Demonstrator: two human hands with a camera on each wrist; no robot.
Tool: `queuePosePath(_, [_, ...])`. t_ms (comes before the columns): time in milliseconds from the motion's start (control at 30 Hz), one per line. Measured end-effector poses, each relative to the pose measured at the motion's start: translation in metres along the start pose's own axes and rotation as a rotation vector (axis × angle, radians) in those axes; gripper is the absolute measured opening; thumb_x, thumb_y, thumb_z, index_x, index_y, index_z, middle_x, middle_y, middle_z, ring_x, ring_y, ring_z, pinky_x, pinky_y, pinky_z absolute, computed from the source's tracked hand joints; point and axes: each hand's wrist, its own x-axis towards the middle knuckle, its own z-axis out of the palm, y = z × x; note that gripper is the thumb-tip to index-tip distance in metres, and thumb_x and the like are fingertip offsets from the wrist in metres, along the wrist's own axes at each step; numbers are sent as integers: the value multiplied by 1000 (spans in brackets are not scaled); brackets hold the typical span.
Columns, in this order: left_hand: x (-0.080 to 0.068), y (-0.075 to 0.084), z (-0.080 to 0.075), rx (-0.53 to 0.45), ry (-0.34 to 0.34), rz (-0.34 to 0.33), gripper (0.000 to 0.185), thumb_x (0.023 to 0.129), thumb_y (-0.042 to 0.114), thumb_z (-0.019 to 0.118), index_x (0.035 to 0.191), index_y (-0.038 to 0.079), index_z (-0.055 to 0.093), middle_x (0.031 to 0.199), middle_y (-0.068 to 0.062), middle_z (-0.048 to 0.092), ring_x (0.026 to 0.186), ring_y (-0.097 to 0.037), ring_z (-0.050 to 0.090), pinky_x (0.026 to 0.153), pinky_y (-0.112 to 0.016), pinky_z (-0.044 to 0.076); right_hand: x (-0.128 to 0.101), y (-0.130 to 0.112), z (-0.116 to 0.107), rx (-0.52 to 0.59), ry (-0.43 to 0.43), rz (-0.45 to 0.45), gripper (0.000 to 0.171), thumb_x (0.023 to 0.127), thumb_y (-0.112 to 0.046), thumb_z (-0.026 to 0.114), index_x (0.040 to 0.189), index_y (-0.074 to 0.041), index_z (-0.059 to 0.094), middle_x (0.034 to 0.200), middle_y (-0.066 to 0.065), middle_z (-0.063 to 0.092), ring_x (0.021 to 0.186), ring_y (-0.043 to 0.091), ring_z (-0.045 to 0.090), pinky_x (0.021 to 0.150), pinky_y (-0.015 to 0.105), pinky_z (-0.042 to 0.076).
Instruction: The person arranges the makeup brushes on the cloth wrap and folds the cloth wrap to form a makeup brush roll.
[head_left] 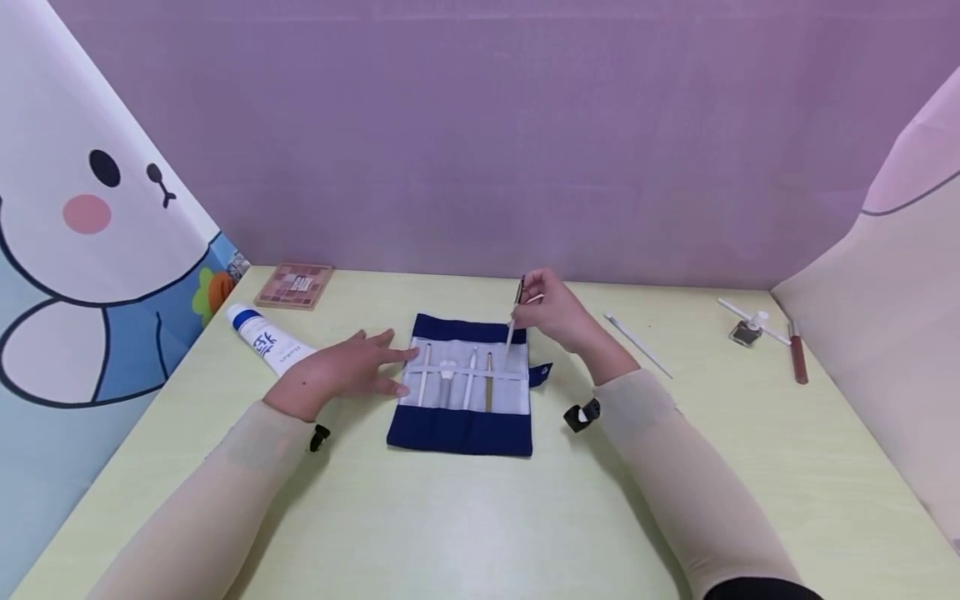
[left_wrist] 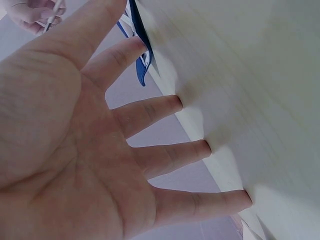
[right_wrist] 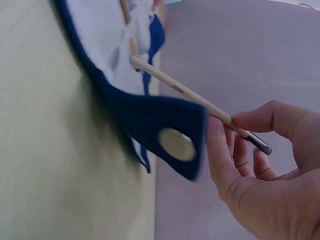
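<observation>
- While the left hand (head_left: 345, 367) has its fingers spread out palm-down, the right hand (head_left: 553, 310) pinches a rod (right_wrist: 185, 93) between thumb and fingers.
- Case (head_left: 459, 430): navy, pale inside, laid flat mid-worktop (head_left: 450, 533), between the hands.
- Left hand: thumb and index finger at the case's left edge; other three fingertips on the worktop, left of the case.
- Rod: pale wood, small print on shaft, dark metal end up; tilted, lower end at the inside of the case, right side. Cannot tell if it is under the band (head_left: 513, 375).
- Case slots, left to right: thin stick (head_left: 424, 375), wide white tool (head_left: 446, 382), white pen (head_left: 470, 379), gold pencil (head_left: 489, 382); all roughly upright to the near edge, crossed by the band.
- Flap (head_left: 539, 375): navy, round snap, sticks out from the case's right side.
- Left, just beyond the left wrist: white tube (head_left: 262, 340), blue stripe, partly behind the hand.
- Far left: palette (head_left: 295, 286), pinkish, flat, near the wall.
- Right of the right hand: pale blue stick (head_left: 639, 345), lying diagonally.
- Far right: small bottle (head_left: 746, 332), white cap, dark contents; white stick (head_left: 729, 307) runs behind it, contact unclear. Brown-handled tool (head_left: 798, 360) just right.
- Backdrop: purple cloth (head_left: 510, 133) far side, cartoon panel (head_left: 112, 258) left.
</observation>
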Motion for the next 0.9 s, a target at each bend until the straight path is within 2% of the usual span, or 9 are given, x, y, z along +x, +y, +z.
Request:
queuePosePath(133, [1,0,1,-4,-3,0,75,101,52,69,167,31,38,177,-28,15,156,-70,15,123,-79,30,4,2,8,-12,-7,30,45,97,6,62,133,1,36,116,13,51,94,29,72,104,54,62])
queuePosePath(267, [2,-1,1,-8,-2,1,76,101,52,69,166,32,38,177,-28,15,156,-70,14,123,-79,29,4,4,10,-35,-38,75,54,98,5,63,143,0,34,117,14,52,89,27,74,103,54,63])
queuePosePath(400, [2,-2,1,-7,-6,-1,76,101,52,70,166,31,38,177,-28,15,156,-70,13,124,-79,28,3,6,11,-70,-77,104,67,97,4,65,154,-1,32,117,15,54,88,26,74,97,49,65])
queuePosePath(533, [2,-3,1,-9,-4,-3,76,101,51,70,166,31,38,177,-28,15,156,-70,13,124,-79,28,0,9,13,-112,-109,104,70,96,4,66,157,-1,32,114,14,56,88,25,74,89,41,67])
queuePosePath(733, [1,-2,1,-17,-6,0,76,101,51,70,166,30,38,177,-29,15,156,-70,13,124,-78,28,-6,12,15,-291,-171,87,64,97,-5,72,152,-5,39,111,10,63,90,18,63,79,31,59])
queuePosePath(900, [1,-1,0,-11,-6,-4,75,101,51,70,166,31,38,177,-28,15,157,-69,13,124,-79,27,-13,12,17,-442,-225,72,61,96,-14,75,148,-4,45,105,6,65,90,18,59,78,29,52])
